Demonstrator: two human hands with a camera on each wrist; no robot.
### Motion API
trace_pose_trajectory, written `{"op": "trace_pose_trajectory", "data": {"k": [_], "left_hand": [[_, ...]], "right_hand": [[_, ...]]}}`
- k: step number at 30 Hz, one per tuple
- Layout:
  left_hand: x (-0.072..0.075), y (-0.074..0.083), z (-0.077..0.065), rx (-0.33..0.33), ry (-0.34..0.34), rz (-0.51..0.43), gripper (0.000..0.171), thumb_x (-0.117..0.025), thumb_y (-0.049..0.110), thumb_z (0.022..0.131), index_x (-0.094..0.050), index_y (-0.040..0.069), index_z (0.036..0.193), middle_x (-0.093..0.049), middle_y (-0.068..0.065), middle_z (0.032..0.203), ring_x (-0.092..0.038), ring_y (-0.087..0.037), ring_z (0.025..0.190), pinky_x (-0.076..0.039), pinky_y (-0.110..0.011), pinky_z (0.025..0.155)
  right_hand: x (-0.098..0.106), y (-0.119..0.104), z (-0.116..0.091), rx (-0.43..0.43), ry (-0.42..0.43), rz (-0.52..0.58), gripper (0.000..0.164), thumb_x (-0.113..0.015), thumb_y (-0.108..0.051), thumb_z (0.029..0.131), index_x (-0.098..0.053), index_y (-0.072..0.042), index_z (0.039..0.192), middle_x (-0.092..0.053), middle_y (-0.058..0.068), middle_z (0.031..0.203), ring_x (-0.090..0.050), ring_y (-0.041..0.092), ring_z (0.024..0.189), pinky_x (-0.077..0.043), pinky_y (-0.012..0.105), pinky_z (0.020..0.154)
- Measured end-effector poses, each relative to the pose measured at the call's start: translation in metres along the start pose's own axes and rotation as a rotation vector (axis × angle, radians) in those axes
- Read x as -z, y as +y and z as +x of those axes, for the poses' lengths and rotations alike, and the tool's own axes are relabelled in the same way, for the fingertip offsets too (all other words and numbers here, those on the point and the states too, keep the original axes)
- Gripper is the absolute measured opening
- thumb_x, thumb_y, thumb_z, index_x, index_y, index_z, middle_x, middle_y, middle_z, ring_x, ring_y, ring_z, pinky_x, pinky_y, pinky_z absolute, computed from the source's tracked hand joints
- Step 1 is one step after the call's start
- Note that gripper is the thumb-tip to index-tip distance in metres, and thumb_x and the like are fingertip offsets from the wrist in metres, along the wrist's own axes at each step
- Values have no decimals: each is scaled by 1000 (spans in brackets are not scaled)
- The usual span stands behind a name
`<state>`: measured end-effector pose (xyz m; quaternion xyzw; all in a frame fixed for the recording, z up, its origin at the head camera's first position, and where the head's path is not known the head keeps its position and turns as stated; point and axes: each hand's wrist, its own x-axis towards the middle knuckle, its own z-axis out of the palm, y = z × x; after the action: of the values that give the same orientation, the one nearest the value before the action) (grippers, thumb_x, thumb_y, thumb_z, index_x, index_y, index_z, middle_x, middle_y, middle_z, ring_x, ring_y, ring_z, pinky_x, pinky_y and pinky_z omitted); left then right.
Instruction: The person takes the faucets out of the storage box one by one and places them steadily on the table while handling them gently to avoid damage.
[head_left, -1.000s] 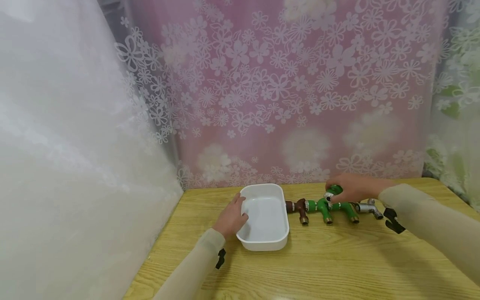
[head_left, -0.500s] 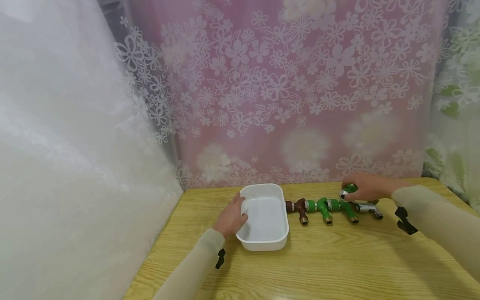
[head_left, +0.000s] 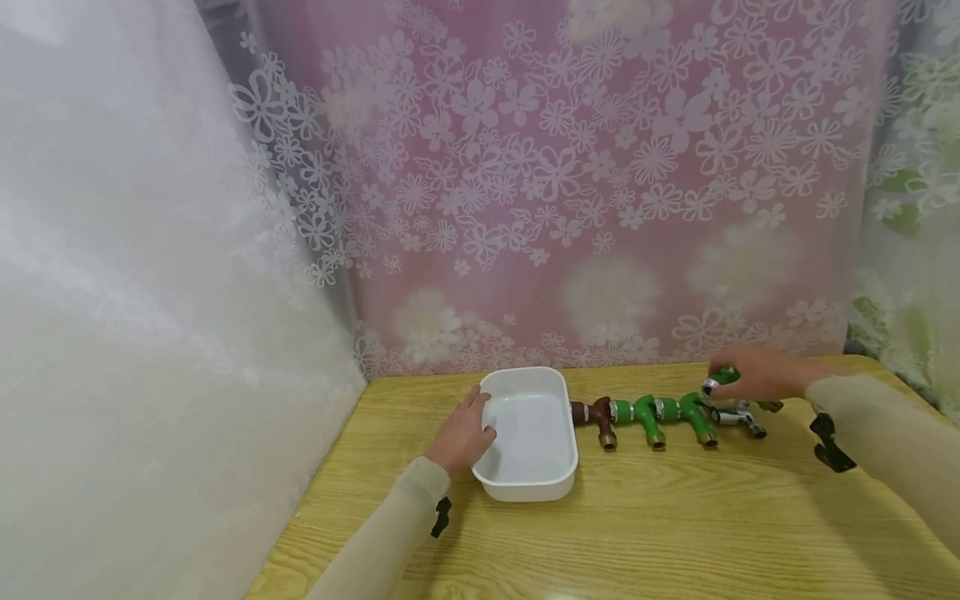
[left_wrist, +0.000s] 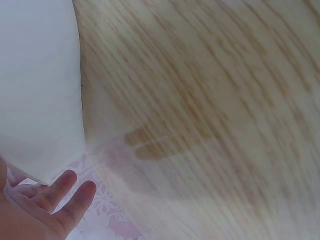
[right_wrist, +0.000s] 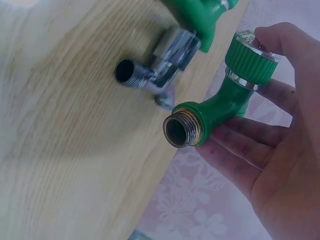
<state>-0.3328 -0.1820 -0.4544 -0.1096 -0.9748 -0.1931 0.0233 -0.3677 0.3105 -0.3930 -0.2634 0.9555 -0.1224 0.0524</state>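
Observation:
My left hand [head_left: 460,433] rests at the left rim of a white rectangular basin [head_left: 528,492], its thumb over the inside. In the left wrist view, two fingers [left_wrist: 75,207] stick out straight beside the basin's edge. On the right, my right hand [head_left: 767,372] holds a green tap [right_wrist: 220,110] above the table. Its thumb and fingers curl round the ribbed knob and body, and the threaded brass mouth faces away from the palm. Just below lies a chrome tap [head_left: 735,417], partly covered by the hand and held tap.
A brown tap [head_left: 603,412], a green tap [head_left: 647,412] and another green tap [head_left: 696,410] lie in a row right of the basin. The wooden table [head_left: 622,533] reaches back to a flowered pink curtain [head_left: 600,167]. White sheeting [head_left: 150,292] hangs at left.
My right hand has carried the green tap to the right, from above the middle of the row to above the chrome tap. My left hand and the basin have stayed put.

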Motion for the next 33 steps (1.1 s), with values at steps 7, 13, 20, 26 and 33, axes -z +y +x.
{"op": "trace_pose_trajectory", "data": {"k": [7,13,20,26,33], "left_hand": [[-2,-1,1,-6,4,13,60,-57,23,97,-39,8,153,-23,-13,167,-41,-34,145,-46,-53,108],[-2,-1,2,-2,5,11,61,-57,24,98,-38,10,154,-21,-12,168,-41,-34,145,-45,-52,109],[-2,-2,2,-2,4,3,61,-57,24,98,-38,9,154,-21,-12,168,-40,-35,145,-46,-53,109],[-4,-3,-1,7,-11,4,61,-57,24,98,-39,9,153,-21,-13,168,-39,-35,146,-44,-54,110],[-2,-2,1,0,-1,4,61,-56,25,98,-38,9,154,-20,-12,168,-39,-35,146,-44,-54,111]], "right_hand": [[-1,14,-7,-29,-9,7,54,-68,-44,93,-66,1,122,-66,25,120,-65,41,103,-55,56,79],[-3,23,-12,-49,-6,7,56,-68,-46,93,-66,1,122,-63,28,124,-64,43,106,-55,56,79],[-7,33,-19,-60,12,-5,55,-68,-45,93,-66,2,121,-65,25,119,-66,38,100,-55,53,76],[-12,38,-29,-82,9,6,61,-68,-44,93,-63,7,124,-64,29,120,-67,37,96,-56,52,73],[-13,50,-35,-142,-10,7,65,-67,-46,93,-60,10,125,-64,30,117,-68,35,93,-55,51,71]]}}
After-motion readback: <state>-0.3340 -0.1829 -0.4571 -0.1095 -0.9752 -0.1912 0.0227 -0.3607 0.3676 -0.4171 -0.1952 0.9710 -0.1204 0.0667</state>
